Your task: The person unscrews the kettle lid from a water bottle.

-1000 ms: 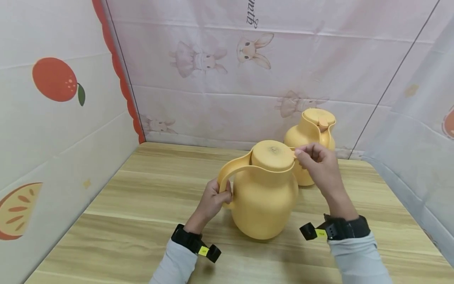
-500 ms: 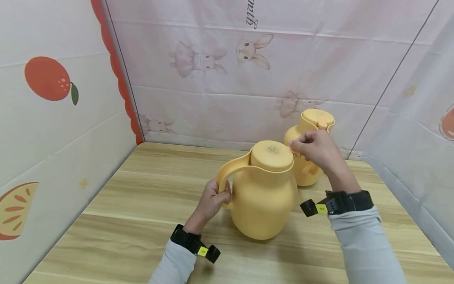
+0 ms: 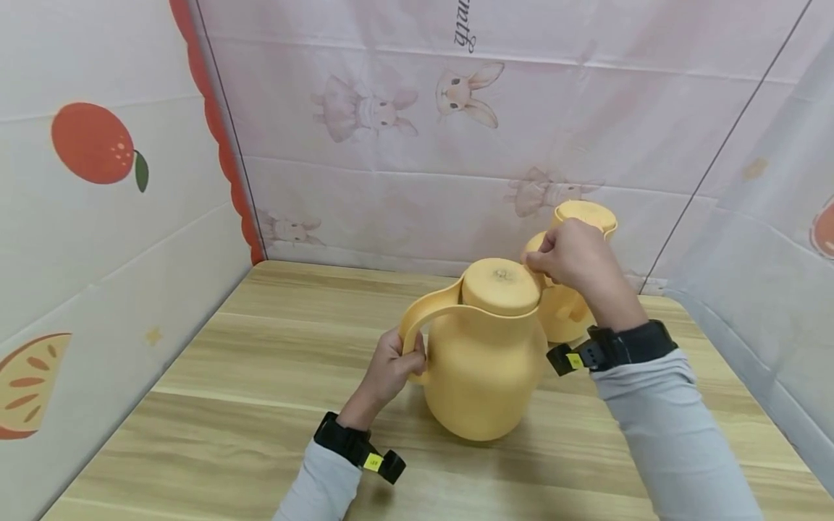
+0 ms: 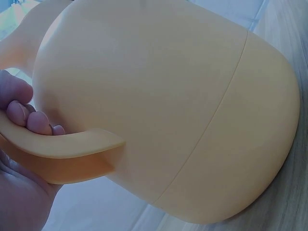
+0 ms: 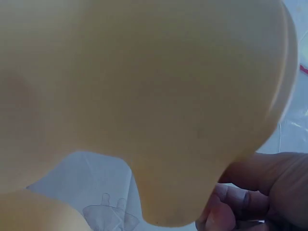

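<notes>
A yellow thermos jug with a round lid stands upright on the table. My left hand grips its handle, fingers wrapped through the loop; in the left wrist view those fingertips lie between handle and body. At the opposite side, my right hand has its curled fingers at the jug's spout. The right wrist view shows the thumb passing behind the spout's edge and the other fingers bent beside its tip; the exact contact is partly hidden.
Behind the right hand a second yellow jug stands near the back wall, partly covered by hand and near jug. The wooden table is bordered by printed cloth walls at the back and sides.
My right hand has risen and shifted slightly away from me at the spout, now hiding more of the far jug. The left hand and the near jug stay put.
</notes>
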The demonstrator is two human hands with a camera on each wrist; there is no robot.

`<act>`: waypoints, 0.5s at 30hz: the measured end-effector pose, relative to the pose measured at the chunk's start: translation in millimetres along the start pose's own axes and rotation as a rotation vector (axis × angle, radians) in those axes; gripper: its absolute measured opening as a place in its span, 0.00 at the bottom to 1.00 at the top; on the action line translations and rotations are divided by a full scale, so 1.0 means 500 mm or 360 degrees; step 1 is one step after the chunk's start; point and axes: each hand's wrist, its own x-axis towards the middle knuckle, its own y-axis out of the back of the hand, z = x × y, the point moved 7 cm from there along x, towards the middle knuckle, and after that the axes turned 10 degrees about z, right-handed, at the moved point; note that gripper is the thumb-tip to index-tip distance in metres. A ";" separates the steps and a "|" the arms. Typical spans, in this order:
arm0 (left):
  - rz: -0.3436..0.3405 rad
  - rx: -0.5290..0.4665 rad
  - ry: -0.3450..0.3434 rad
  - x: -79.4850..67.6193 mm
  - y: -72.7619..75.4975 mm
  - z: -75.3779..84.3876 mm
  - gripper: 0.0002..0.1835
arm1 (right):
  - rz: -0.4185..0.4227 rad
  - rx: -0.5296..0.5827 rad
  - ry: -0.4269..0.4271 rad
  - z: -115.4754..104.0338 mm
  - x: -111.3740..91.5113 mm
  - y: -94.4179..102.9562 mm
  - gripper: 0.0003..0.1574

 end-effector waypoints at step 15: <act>-0.0004 0.0010 0.0042 0.004 0.000 0.014 0.09 | 0.0134 -0.0045 0.0050 -0.032 0.031 -0.014 0.16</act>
